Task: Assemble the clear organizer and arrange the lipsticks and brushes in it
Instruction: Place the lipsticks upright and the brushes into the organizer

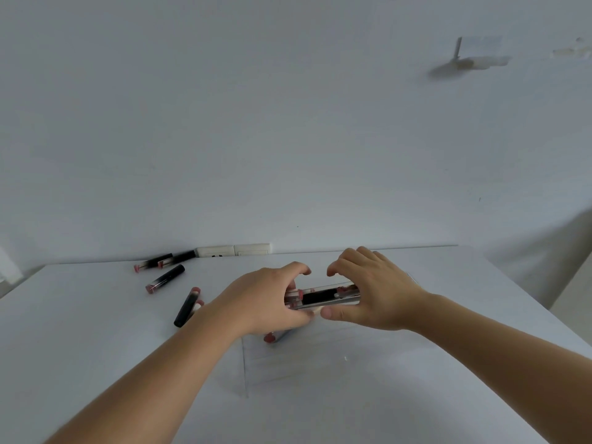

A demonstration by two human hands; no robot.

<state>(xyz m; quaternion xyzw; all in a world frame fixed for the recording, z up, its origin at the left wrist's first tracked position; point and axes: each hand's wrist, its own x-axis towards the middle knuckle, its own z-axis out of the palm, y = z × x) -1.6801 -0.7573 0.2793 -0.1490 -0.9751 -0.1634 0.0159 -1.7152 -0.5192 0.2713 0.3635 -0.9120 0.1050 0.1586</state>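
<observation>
Clear acrylic, the organizer piece (323,296) is held just above the white table (96,347), between both hands, so that its ends can be steadied while parts are mated. The left hand (269,299) grips its left end, fingers curled over the top and thumb beneath; the right hand (374,293) pinches the right end between thumb and curled fingers. At least one black lipstick shows through the clear wall. Four lipsticks (165,278) lie loose to the left, apparently awaiting placement; another (270,338) rests under the left wrist. A transparent panel (288,363), faintly outlined, lies flat nearer the viewer, probably not yet fitted. No brushes can be identified.
</observation>
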